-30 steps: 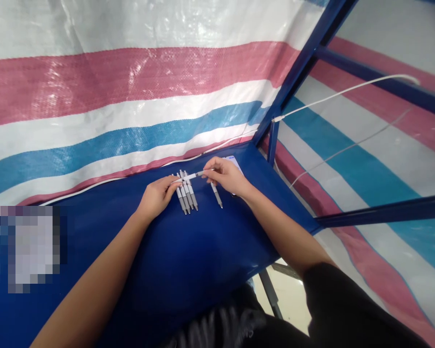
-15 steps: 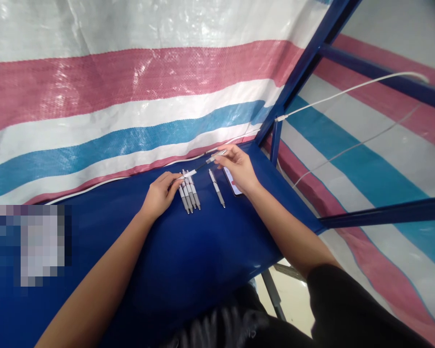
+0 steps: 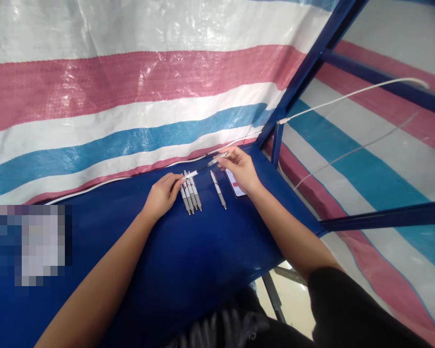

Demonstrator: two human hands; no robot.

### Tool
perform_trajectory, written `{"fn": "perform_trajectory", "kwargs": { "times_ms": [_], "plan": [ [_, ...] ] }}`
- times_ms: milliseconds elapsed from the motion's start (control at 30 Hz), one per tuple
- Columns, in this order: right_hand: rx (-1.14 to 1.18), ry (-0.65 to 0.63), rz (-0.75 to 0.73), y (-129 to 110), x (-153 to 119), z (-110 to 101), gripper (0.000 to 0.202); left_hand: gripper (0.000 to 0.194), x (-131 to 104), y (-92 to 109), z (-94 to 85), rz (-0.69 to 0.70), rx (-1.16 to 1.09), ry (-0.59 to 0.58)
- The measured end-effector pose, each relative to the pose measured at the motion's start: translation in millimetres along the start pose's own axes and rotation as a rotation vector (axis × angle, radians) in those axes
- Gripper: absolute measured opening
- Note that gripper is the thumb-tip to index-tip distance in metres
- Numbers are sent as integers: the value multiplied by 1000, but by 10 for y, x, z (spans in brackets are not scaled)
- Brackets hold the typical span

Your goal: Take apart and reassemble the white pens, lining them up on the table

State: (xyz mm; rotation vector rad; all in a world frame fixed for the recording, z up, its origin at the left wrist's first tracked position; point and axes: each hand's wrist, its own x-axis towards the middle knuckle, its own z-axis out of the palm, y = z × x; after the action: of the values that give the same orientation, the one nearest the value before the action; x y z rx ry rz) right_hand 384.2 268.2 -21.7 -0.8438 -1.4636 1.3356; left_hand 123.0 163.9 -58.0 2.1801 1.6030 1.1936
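Observation:
My left hand [image 3: 163, 194] pinches a white pen barrel [image 3: 191, 174] just above the row of pens. Between the fingertips of my right hand [image 3: 240, 169] is a grey pen part [image 3: 217, 158], and a thin dark refill spans from it toward the white barrel. Several white-and-grey pens [image 3: 191, 197] lie side by side on the blue table [image 3: 188, 261], their tips toward me. To their right lies a single pen [image 3: 218, 190]. A phone [image 3: 235, 183] with a lit screen rests partly hidden under my right hand.
A striped sheet [image 3: 130, 82] hangs behind the table, with a white cable [image 3: 90, 187] along its lower edge. Blue frame bars [image 3: 277, 145] stand at the right, where another white cable [image 3: 351, 89] hangs. A blurred patch [image 3: 43, 241] covers something at the left.
The view has shifted slightly. Both hands keep nearly the same pose, with the pen parts still apart and the thin refill between them.

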Motion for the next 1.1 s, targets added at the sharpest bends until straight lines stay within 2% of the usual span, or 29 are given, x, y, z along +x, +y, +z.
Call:
{"fn": "perform_trajectory", "kwargs": {
  "times_ms": [167, 300, 433, 600, 733, 900, 967, 1100],
  "plan": [
    [-18, -221, 65, 7, -108, 138, 37, 36, -7, 10, 1, 22, -5, -4],
    [-44, -241, 82, -2, -122, 147, 39, 34, -6, 18, -9, 53, 13, 7],
    [-206, -295, 101, -36, -130, 101, 46, 32, 3, 15, -21, 36, -6, 16],
    [-272, -318, -30, -33, -132, 48, 42, 26, 19, 3, -13, -57, -154, 22],
    [-290, -375, -148, 8, -95, -2, 36, 35, 50, 7, -40, -195, -293, -84],
    [-195, -438, -177, 23, -77, -13, 40, 51, 99, -27, -95, -270, -404, -172],
    [-227, -443, -125, 2, -90, -2, 45, 49, 98, -54, -81, -284, -462, -147],
    [-545, -410, -54, -72, -131, 24, 61, 44, 63, -94, -16, -299, -502, -20]
  ]
}}
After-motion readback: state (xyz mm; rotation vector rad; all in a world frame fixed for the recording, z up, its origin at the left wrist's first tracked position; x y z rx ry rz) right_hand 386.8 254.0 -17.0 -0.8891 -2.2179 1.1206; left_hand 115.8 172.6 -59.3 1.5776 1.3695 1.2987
